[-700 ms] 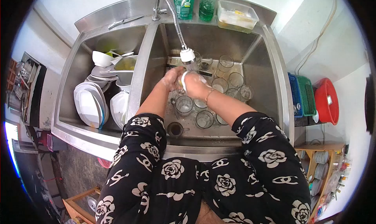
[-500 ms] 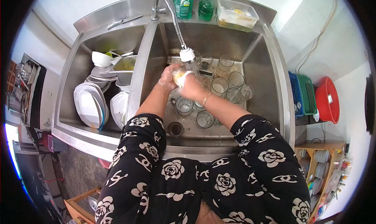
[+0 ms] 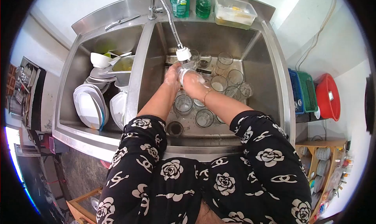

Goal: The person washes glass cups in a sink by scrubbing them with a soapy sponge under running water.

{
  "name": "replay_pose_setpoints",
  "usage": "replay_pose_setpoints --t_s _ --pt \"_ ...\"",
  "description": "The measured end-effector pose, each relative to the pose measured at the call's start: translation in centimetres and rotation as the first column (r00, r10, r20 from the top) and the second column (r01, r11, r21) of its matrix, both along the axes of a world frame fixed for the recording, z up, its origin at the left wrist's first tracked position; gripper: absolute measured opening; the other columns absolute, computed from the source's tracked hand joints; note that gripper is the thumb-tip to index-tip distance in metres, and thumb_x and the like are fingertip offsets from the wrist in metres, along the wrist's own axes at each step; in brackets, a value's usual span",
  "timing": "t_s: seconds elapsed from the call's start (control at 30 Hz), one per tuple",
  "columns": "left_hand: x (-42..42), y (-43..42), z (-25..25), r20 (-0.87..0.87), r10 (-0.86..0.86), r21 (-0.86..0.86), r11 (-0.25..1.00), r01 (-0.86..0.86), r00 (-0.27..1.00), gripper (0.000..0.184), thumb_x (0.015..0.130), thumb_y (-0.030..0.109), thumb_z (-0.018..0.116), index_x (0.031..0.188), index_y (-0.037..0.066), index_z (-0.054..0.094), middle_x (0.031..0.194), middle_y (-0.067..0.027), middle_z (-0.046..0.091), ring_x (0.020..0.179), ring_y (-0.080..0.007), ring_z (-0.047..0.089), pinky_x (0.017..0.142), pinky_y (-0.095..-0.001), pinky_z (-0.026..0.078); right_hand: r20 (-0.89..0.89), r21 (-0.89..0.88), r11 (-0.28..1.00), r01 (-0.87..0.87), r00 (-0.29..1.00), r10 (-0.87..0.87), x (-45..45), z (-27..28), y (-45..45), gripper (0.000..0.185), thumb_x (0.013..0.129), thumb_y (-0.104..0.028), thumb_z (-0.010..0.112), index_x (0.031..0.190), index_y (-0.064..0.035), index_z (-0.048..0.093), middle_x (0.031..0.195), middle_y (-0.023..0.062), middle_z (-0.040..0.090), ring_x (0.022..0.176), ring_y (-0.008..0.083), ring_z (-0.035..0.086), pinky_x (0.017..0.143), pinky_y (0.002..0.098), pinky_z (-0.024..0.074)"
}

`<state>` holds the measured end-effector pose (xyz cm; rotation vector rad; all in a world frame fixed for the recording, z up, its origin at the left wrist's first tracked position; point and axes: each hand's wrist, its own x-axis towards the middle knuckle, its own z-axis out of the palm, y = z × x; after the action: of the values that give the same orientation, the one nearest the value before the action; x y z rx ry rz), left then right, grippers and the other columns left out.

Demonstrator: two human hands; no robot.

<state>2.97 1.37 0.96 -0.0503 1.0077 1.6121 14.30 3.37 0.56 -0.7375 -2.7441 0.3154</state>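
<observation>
Under the white spray head (image 3: 183, 54) of the flexible faucet, my two hands are together over the right basin. My left hand (image 3: 172, 74) curls inward, partly behind the other. My right hand (image 3: 192, 85) is closed beside it, with white suds (image 3: 182, 73) over its fingers and knuckles. Whatever is between the hands is hidden by fingers and foam. Beneath and around them stand several clear glasses, among them a drinking glass (image 3: 219, 83) to the right and a glass mug (image 3: 183, 104) just below my wrists. A darker glass cup (image 3: 174, 128) sits near the front.
The left basin holds stacked white plates (image 3: 87, 108), a white bowl (image 3: 100, 60) and a pan (image 3: 124, 64). A knife (image 3: 122, 22) lies on the back ledge. A green pouch (image 3: 179, 3), a green bottle (image 3: 203, 4) and a plastic tub (image 3: 234, 13) stand behind the faucet. A red basin (image 3: 328, 97) is at right.
My hands have moved slightly up, closer beneath the spray head. The yellowish, sudsy thing seen between them earlier is now covered. The view has shifted a little.
</observation>
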Motion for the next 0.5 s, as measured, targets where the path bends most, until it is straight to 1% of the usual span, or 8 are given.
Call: replay_pose_setpoints --t_s 0.07,0.13,0.17,0.27,0.3,0.4,0.43,0.5 --pt "-0.2 -0.5 0.6 0.023 -0.056 0.042 0.998 0.055 0.998 0.027 0.087 0.025 0.052 0.097 0.001 0.056 0.084 -0.0140 0.064 0.073 -0.0271 0.063 0.070 -0.0430 0.054 -0.166 -0.322 0.942 0.094 0.974 -0.154 0.3 4.9 -1.7 0.028 0.066 -0.015 0.068 0.090 -0.0029 0.061 0.082 0.0183 0.064 0.078 0.0351 0.064 0.070 0.0441 0.0499" --pt "-0.8 -1.2 0.7 -0.075 -0.033 0.040 0.999 0.036 0.997 0.026 0.088 0.025 0.051 0.097 0.001 0.057 0.083 -0.0144 0.065 0.073 -0.0273 0.064 0.068 -0.0438 0.054 -0.206 -0.737 0.674 0.056 0.931 -0.302 -0.2 5.1 -2.0 0.027 0.067 -0.017 0.068 0.090 -0.0034 0.061 0.084 0.0190 0.064 0.080 0.0362 0.063 0.071 0.0450 0.0493" --pt "-0.8 -1.3 0.8 -0.045 -0.017 -0.111 0.994 0.012 0.999 0.026 0.088 0.024 0.050 0.097 0.001 0.057 0.084 -0.0144 0.065 0.073 -0.0271 0.064 0.068 -0.0446 0.053 -0.242 -0.456 0.884 0.102 0.942 -0.234 -0.4 2.5 -2.9 0.029 0.069 -0.014 0.068 0.094 -0.0017 0.062 0.085 0.0188 0.064 0.082 0.0370 0.063 0.072 0.0428 0.0500" --pt "0.7 -1.9 1.3 -0.094 -0.022 -0.234 0.972 -0.001 0.995 0.027 0.088 0.025 0.051 0.097 0.001 0.057 0.086 -0.0145 0.065 0.074 -0.0262 0.065 0.069 -0.0438 0.053 -0.197 -0.098 0.973 -0.211 0.962 0.189 0.9 -2.3 -0.4 0.029 0.068 -0.013 0.066 0.093 0.0003 0.061 0.084 0.0195 0.065 0.082 0.0381 0.063 0.072 0.0425 0.0500" --pt "-0.3 -0.9 -1.1 -0.066 -0.059 -0.178 0.983 0.046 0.996 0.030 0.088 0.029 0.050 0.098 0.001 0.057 0.088 -0.0149 0.065 0.076 -0.0258 0.065 0.071 -0.0423 0.054 -0.085 -0.208 0.970 -0.129 0.990 0.113 1.2 0.6 -0.8 0.027 0.067 -0.013 0.065 0.090 0.0001 0.060 0.082 0.0197 0.065 0.082 0.0382 0.063 0.071 0.0414 0.0505" --pt "-0.5 -1.5 0.0 -0.009 -0.167 0.024 0.986 0.167 0.986 0.032 0.089 0.030 0.048 0.100 0.001 0.058 0.091 -0.0153 0.065 0.078 -0.0272 0.065 0.075 -0.0409 0.053 -0.186 -0.495 0.866 0.064 0.966 -0.178 -0.9 2.5 -1.1 0.032 0.065 -0.013 0.066 0.095 -0.0011 0.062 0.082 0.0189 0.065 0.080 0.0377 0.064 0.072 0.0414 0.0510" --pt "0.1 -1.9 1.2 0.015 -0.174 0.082 0.982 0.172 0.985 0.035 0.089 0.032 0.048 0.103 0.001 0.058 0.094 -0.0151 0.066 0.083 -0.0278 0.064 0.079 -0.0423 0.052 -0.209 -0.865 0.500 0.035 0.882 -0.423 -0.4 4.8 -1.1 0.036 0.065 -0.014 0.067 0.099 -0.0015 0.064 0.085 0.0187 0.065 0.084 0.0365 0.063 0.078 0.0408 0.0505" --pt "0.3 -2.0 1.9 0.005 -0.252 0.061 0.966 0.251 0.968 0.036 0.091 0.028 0.043 0.107 0.000 0.056 0.100 -0.0161 0.065 0.090 -0.0287 0.063 0.086 -0.0418 0.050 -0.203 -0.324 0.945 -0.041 0.979 -0.028 0.2 1.2 -1.1 0.036 0.066 -0.014 0.067 0.099 0.0003 0.064 0.088 0.0196 0.064 0.088 0.0356 0.063 0.081 0.0407 0.0495"
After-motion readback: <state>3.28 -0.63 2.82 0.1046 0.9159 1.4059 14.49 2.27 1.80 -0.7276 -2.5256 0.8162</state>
